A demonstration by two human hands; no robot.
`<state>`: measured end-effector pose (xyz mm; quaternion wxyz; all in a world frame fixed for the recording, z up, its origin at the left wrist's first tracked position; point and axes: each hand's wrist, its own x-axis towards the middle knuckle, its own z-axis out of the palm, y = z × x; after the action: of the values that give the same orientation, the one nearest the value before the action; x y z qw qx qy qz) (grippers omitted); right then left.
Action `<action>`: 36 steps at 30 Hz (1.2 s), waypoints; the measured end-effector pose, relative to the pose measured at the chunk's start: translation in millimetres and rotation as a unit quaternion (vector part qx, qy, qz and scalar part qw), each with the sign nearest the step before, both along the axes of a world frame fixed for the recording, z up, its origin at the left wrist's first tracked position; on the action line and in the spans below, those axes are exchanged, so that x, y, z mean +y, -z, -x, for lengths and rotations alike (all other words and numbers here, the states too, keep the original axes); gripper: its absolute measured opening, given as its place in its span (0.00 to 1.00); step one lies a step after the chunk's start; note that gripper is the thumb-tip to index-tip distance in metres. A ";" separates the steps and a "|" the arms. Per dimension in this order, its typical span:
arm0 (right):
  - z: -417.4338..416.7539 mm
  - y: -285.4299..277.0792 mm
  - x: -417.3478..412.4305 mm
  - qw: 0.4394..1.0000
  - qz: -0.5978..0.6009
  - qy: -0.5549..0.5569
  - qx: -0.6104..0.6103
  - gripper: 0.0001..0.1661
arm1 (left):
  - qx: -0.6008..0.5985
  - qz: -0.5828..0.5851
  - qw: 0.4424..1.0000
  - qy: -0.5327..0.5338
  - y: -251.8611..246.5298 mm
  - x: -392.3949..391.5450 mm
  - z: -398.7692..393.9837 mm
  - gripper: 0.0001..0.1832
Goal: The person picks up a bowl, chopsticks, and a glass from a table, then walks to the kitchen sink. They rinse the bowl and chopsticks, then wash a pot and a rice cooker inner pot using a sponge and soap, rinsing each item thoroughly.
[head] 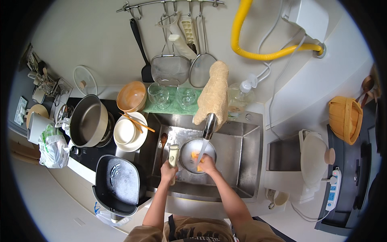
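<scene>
In the steel sink [225,169], a round grey metal pan [186,150] lies under the faucet [208,128]. A stream of water [203,148] falls from the spout into it. My right hand [206,163], slightly blurred, is inside the pan and grips a yellow-orange sponge or cloth [195,155] that is partly covered by the fingers. My left hand [168,171] is closed around a cream-coloured handle [173,154] at the pan's left side. Whether handle and pan are joined is hard to tell. A brown wooden spoon [163,140] leans along the sink's left wall.
Left of the sink stand a soapy black air-fryer basket [124,181], stacked white dishes [124,132] with chopsticks [142,123], an orange bowl [132,96] and a deep pot [88,121]. Glasses [186,98] and a soap bottle [241,95] line the back. A beige towel [213,90] wraps the faucet.
</scene>
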<state>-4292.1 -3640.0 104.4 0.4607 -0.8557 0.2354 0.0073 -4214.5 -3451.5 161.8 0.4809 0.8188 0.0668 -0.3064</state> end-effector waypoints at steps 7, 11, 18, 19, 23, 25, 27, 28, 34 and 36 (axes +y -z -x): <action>-46.5 -115.7 -62.1 0.875 -0.297 0.260 -0.281 0.11 | 0.099 0.168 0.980 -0.037 -55.2 13.0 37.5 0.18; -66.8 -106.4 -91.3 0.832 -0.302 0.311 -0.346 0.09 | 0.099 0.187 0.977 -0.028 -50.7 13.7 45.7 0.16; -41.6 0.0 -13.4 0.998 0.027 0.062 -0.011 0.18 | 0.131 0.196 0.971 -0.041 -55.6 34.7 52.0 0.18; -43.4 -7.0 20.3 0.973 0.104 0.015 0.205 0.34 | 0.131 0.196 0.970 -0.057 -53.5 44.5 52.6 0.19; -22.8 92.3 19.8 0.965 0.138 -0.046 0.217 0.33 | 0.156 0.208 0.966 -0.016 -76.8 36.2 52.8 0.25; -21.4 107.2 4.6 0.958 0.174 -0.106 0.202 0.30 | 0.166 0.218 0.962 0.010 -74.9 35.6 51.0 0.26; -22.5 77.0 8.3 0.976 0.109 -0.116 0.149 0.28 | 0.176 0.190 0.966 0.018 -67.8 41.5 45.1 0.26; -21.8 34.8 14.8 0.992 0.014 -0.077 0.103 0.27 | 0.185 0.211 0.960 0.007 -65.8 43.9 43.0 0.24; 21.1 -65.4 0.4 0.934 -0.341 -0.029 -0.099 0.25 | 0.121 0.166 0.976 0.071 -55.3 25.5 33.3 0.19; 23.5 -81.2 -6.6 0.955 -0.274 -0.058 -0.102 0.25 | 0.039 0.094 0.984 0.144 -50.5 17.2 33.6 0.20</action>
<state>-4315.6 -3646.6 185.7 0.6979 -0.7049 0.1265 0.0112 -4248.0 -3434.3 212.3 0.5034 0.7583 -0.0622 -0.4095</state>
